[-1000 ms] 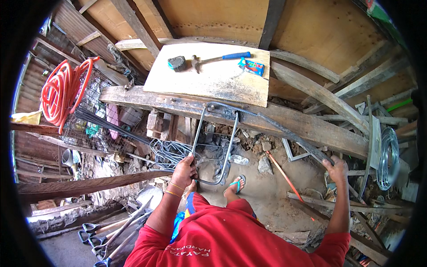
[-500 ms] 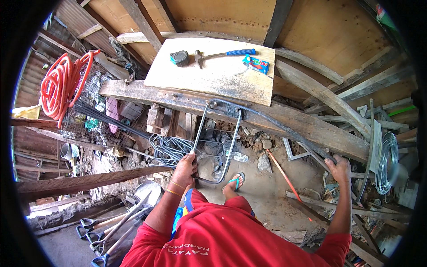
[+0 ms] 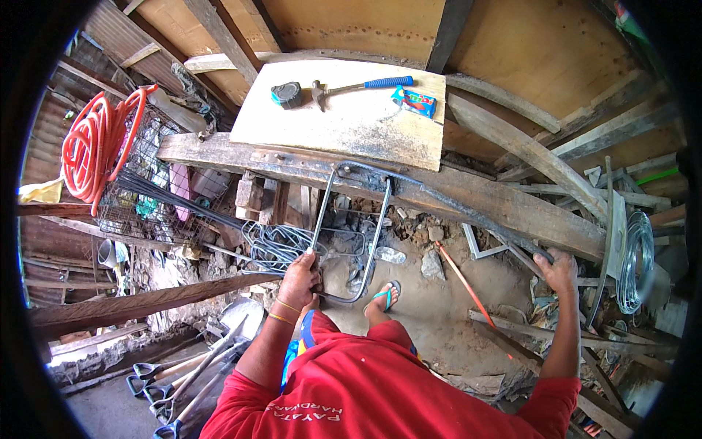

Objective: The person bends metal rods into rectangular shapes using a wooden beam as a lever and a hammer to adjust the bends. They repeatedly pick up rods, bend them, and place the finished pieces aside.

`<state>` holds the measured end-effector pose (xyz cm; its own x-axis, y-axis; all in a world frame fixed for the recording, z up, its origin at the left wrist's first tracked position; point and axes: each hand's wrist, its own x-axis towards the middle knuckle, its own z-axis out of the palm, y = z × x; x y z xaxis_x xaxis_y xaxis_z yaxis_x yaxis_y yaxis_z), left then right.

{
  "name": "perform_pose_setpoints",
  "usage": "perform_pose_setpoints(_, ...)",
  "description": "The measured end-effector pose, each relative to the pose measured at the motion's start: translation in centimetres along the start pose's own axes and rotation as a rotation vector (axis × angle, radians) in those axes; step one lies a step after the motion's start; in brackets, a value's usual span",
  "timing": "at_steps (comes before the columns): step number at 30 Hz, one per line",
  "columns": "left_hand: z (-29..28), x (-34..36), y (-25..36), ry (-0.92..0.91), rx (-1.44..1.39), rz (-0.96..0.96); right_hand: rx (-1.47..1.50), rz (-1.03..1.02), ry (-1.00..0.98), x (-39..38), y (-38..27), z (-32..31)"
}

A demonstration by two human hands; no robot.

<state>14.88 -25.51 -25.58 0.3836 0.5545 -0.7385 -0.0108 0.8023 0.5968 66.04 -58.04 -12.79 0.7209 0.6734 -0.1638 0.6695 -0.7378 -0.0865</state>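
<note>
My left hand (image 3: 301, 279) is closed around the lower left part of a bent steel rod (image 3: 379, 227), shaped like a narrow rectangular loop. The rod's far end lies on the edge of a thick wooden beam (image 3: 490, 196), beside small metal pegs. My right hand (image 3: 559, 272) grips the near right end of a long dark metal bar (image 3: 468, 208). That bar slants across the beam, its far end meeting the corner of the rod. On the beam rests a pale wooden board (image 3: 256, 121) bearing a claw hammer (image 3: 351, 88), a tape measure (image 3: 286, 95) and a blue packet (image 3: 415, 102).
A coiled orange hose (image 3: 95, 150) hangs at the left near a wire cage (image 3: 157, 208). Bent rods (image 3: 281, 245) lie in a heap below the beam. Shovels (image 3: 175, 388) lie at lower left. Coiled wire (image 3: 635, 263) hangs at right; an orange rod (image 3: 464, 278) leans over the dirt floor.
The view has shifted slightly, so the bench and its things sit a little further left. Both hands keep their grips; the rod and bar look nearly unmoved against the beam.
</note>
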Motion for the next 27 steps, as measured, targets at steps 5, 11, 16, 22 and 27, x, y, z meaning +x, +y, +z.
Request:
perform_pose_setpoints(5, 0.4, -0.6, 0.4, 0.005, -0.041, -0.011, 0.057, -0.004, -0.008, 1.0, 0.0, -1.0)
perform_pose_setpoints(11, -0.1, 0.1, 0.1, 0.041, -0.021, -0.031, 0.098, -0.007, -0.034, 1.1, 0.0, -0.7)
perform_pose_setpoints(16, -0.5, 0.2, 0.0, 0.071, -0.025, -0.024, 0.083, -0.015, -0.119, 2.0, -0.7, -0.9)
perform_pose_setpoints(22, 0.2, -0.6, 0.7, 0.021, -0.045, -0.025, 0.101, -0.044, -0.200, 5.7, -3.6, -0.8)
perform_pose_setpoints(27, 1.1, -1.4, 1.3, 0.077, -0.050, -0.075, 0.036, -0.093, -0.173, 7.2, -5.1, -1.3)
